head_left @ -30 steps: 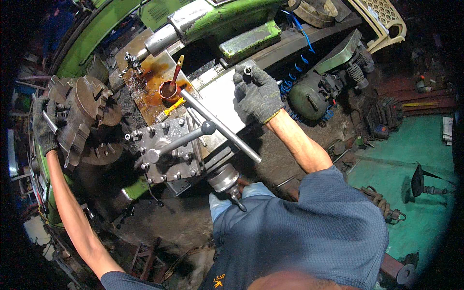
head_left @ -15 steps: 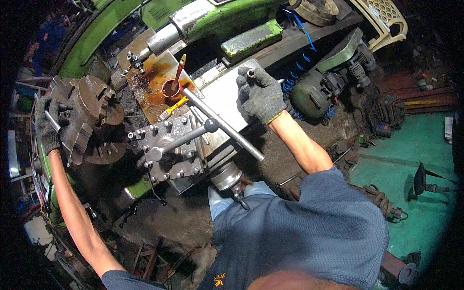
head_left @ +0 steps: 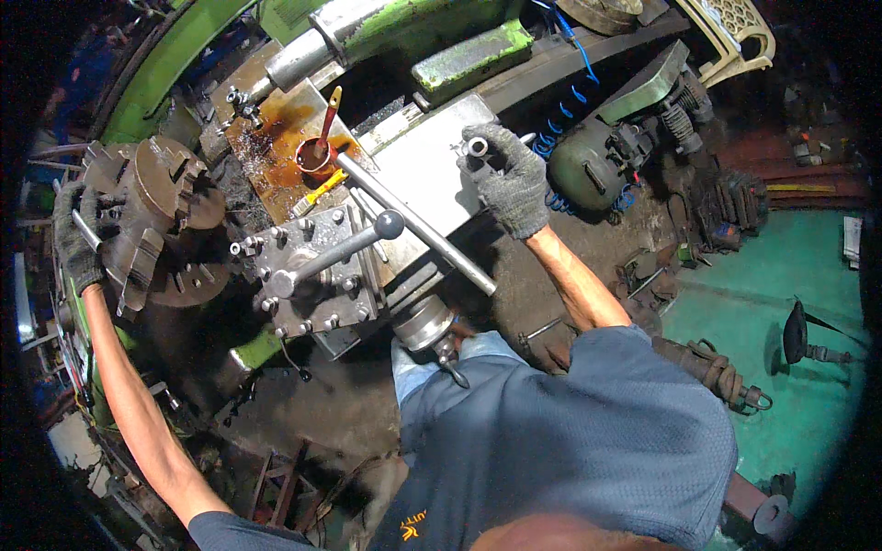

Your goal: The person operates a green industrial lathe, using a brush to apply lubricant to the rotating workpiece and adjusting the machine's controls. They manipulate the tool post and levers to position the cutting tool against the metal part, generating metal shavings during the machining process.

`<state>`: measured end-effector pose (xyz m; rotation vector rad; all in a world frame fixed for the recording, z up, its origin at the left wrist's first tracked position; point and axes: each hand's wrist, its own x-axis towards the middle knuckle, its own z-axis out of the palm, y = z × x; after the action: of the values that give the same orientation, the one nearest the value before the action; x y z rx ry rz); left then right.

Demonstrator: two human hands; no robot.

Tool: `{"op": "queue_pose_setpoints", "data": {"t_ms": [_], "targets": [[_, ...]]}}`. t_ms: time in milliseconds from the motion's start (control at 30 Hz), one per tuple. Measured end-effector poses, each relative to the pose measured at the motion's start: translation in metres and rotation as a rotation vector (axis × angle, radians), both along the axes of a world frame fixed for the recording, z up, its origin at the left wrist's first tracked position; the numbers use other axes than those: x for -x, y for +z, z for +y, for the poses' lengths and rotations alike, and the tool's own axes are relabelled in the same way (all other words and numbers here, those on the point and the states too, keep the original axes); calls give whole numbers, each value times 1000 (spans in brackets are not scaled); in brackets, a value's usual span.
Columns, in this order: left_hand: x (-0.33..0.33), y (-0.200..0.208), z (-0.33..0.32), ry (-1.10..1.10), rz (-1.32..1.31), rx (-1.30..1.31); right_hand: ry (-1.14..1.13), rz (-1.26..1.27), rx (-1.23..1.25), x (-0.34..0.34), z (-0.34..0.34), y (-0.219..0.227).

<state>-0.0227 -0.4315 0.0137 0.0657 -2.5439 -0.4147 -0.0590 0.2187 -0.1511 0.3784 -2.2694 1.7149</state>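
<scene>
My left hand (head_left: 77,241), in a dark grey knit glove, is closed round a short steel bar (head_left: 87,230) at the left side of the lathe chuck (head_left: 170,197). What the bar's far end joins is hidden. My right hand (head_left: 516,191), gloved the same way, grips a steel socket wrench (head_left: 477,147) whose hollow round end faces up. It is held over the white sheet (head_left: 432,174) on the lathe. Between my hands sits the square tool post (head_left: 317,266) with several bolts and a ball-ended lever (head_left: 390,224).
A long steel pipe (head_left: 418,225) lies slantwise beside the tool post. A red pot (head_left: 317,158) with a brush in it and a yellow brush (head_left: 323,188) rest on the oily plate. The green tailstock (head_left: 404,41) stands behind; a green compressor (head_left: 588,174) is at right.
My right hand has shifted slightly right and down, turning so more of the wrench's hollow end shows. My left hand keeps its hold on the bar. The whole view has shifted a little.
</scene>
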Motion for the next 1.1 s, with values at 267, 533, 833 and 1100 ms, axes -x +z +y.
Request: {"op": "queue_pose_setpoints", "data": {"t_ms": [267,533,833,1100], "targets": [[4,3,2,-77,-23,38,18,-23,65,-8,4,-17],[5,1,6,-116,120,229,-37,7,-9,-8,3,-24],[0,3,2,-51,13,115,-5,-169,27,-9,-5,-23],[8,-4,1,-77,-56,-144,367,-980,1328,-2,-4,0]]}}
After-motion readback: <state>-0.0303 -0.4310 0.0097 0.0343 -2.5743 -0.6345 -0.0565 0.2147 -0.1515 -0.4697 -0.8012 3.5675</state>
